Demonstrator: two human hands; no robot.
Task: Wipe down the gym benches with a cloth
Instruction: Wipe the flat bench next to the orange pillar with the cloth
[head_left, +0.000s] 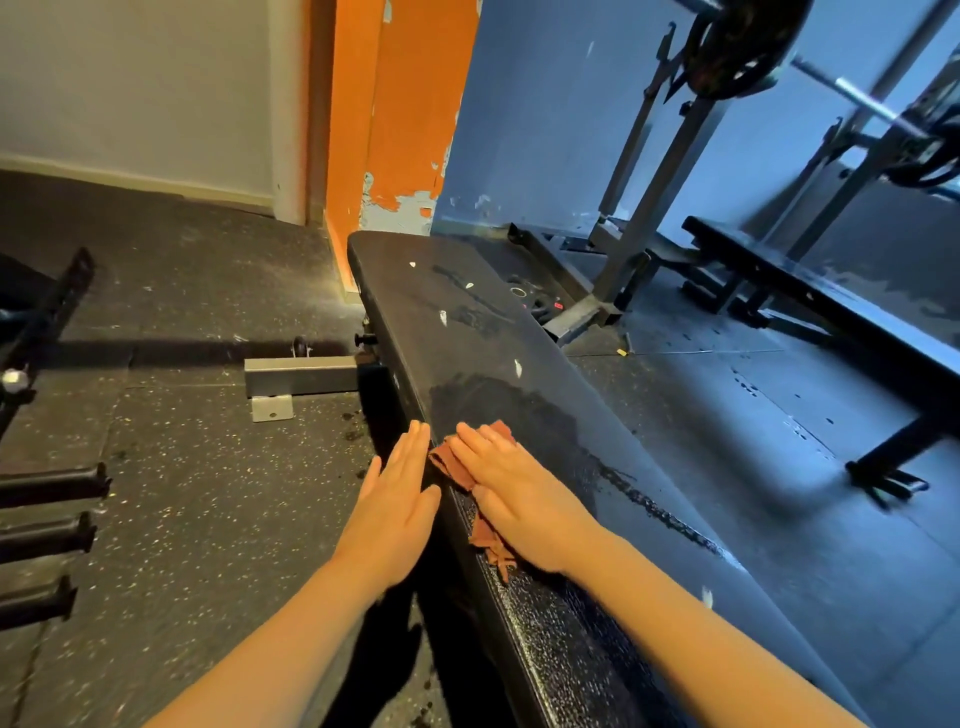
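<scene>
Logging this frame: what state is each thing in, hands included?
bench: darker, wet-looking patch around and past the cloth; white flecks farther up.
cloth: bunched, lying on the bench under the right hand.
right hand: flat, pressing the cloth.
left hand: flat, fingers straight, at the bench's left edge, holding nothing.
barbell: racked, plate loaded.

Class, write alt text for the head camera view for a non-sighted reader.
A right hand presses a reddish-brown cloth flat on a black gym bench, wet patches around it. The left hand is open at the bench's left edge; a second bench stands to the right.
</scene>
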